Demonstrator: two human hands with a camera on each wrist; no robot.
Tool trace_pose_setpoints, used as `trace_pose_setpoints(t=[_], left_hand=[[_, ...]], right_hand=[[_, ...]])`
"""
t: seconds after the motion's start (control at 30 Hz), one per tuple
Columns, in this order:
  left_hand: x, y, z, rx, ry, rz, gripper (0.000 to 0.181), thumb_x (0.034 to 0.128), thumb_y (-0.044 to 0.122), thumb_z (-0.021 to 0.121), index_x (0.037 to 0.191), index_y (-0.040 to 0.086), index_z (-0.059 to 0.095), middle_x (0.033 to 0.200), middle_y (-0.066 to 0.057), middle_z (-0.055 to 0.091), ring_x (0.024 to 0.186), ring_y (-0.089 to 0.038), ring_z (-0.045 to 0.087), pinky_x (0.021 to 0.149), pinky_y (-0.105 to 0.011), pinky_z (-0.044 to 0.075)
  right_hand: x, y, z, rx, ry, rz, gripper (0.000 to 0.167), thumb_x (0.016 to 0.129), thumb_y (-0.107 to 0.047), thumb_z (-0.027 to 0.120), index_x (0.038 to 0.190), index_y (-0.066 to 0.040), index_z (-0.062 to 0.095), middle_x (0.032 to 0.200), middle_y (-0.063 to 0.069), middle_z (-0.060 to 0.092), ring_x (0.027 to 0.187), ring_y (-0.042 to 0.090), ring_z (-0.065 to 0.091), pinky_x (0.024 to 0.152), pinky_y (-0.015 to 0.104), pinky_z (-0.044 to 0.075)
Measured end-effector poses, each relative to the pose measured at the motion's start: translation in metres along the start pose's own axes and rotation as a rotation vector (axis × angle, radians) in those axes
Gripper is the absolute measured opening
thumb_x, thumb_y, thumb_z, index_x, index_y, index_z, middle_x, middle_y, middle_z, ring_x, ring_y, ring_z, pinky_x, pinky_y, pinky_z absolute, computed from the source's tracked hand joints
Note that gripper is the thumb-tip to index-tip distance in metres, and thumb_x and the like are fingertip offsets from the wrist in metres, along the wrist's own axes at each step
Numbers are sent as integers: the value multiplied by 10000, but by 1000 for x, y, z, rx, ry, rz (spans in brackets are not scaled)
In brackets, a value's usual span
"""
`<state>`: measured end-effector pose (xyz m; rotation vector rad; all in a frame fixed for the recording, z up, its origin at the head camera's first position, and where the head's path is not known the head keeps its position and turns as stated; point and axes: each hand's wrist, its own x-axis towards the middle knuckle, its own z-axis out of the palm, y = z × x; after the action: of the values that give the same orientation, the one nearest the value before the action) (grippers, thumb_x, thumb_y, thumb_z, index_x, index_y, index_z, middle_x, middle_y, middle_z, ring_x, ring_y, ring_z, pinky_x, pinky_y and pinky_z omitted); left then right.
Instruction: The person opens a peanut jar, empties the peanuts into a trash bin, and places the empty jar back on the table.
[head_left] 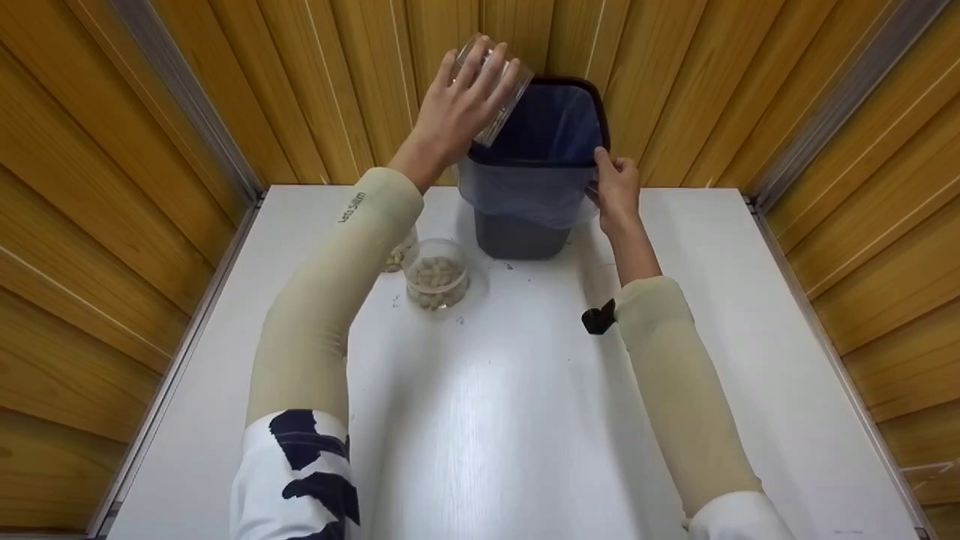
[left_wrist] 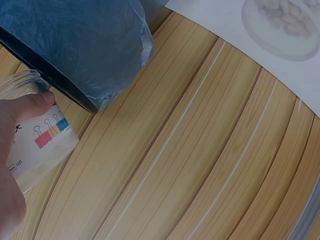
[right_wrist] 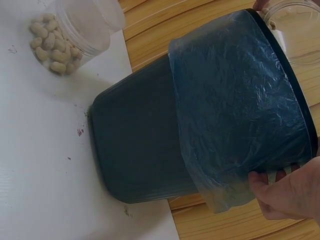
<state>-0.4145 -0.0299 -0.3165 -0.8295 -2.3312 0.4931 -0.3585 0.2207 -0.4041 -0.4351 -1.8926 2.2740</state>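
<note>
My left hand (head_left: 459,101) holds a clear plastic jar (left_wrist: 45,132) whose label has pictures of binder clips. In the head view this jar tilts over the left rim of a grey trash bin (head_left: 523,238). How much it holds is hard to tell. A bluish plastic liner (right_wrist: 230,100) is folded down over the bin's outside. At the right side of the rim, my right hand (head_left: 621,191) pinches the bin and its liner, thumb outside. Near the bin's left foot stands a clear jar of peanuts in their shells (head_left: 437,277).
Another jar with peanuts (head_left: 395,259) is partly hidden behind my left forearm. The white table (head_left: 480,420) has small dark specks around the bin. Wood-patterned panels (head_left: 360,90) close in the back and both sides. A black object (head_left: 598,319) juts from my right sleeve.
</note>
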Motion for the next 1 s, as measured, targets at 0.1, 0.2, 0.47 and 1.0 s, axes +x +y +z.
trace_pose_setpoints(t=[0.1,0.2,0.47,1.0], left_hand=[[1,0,0,30,-2,15,924,869,-3,680,1620,113,154,1655,-150,231,1522,-352,228,1188,-549,286],[1,1,0,74,19,39,892,892,14,674,1619,121,167,1653,-141,243,1518,-344,240,1186,-542,294],[0,4,7,171,169,58,706,954,55,615,1579,151,303,1602,-105,368,1471,-305,353,1143,-502,372],[0,10,6,204,123,96,680,999,22,542,1600,143,247,1637,-112,306,1511,-304,283,1168,-507,337]], right_hand=[[1,0,0,0,1,4,259,1049,-339,538,1069,-114,412,1047,30,428,956,182,495,1003,353,465],[1,-1,1,-1,6,10,259,1049,-340,539,1090,-115,417,1066,32,435,980,183,502,1012,353,466],[0,-2,5,4,9,14,262,1045,-342,550,1073,-118,417,1033,31,447,959,177,504,1025,381,459],[-2,-1,1,12,2,-8,255,1048,-322,545,1102,-104,426,1053,43,452,921,170,511,1002,367,475]])
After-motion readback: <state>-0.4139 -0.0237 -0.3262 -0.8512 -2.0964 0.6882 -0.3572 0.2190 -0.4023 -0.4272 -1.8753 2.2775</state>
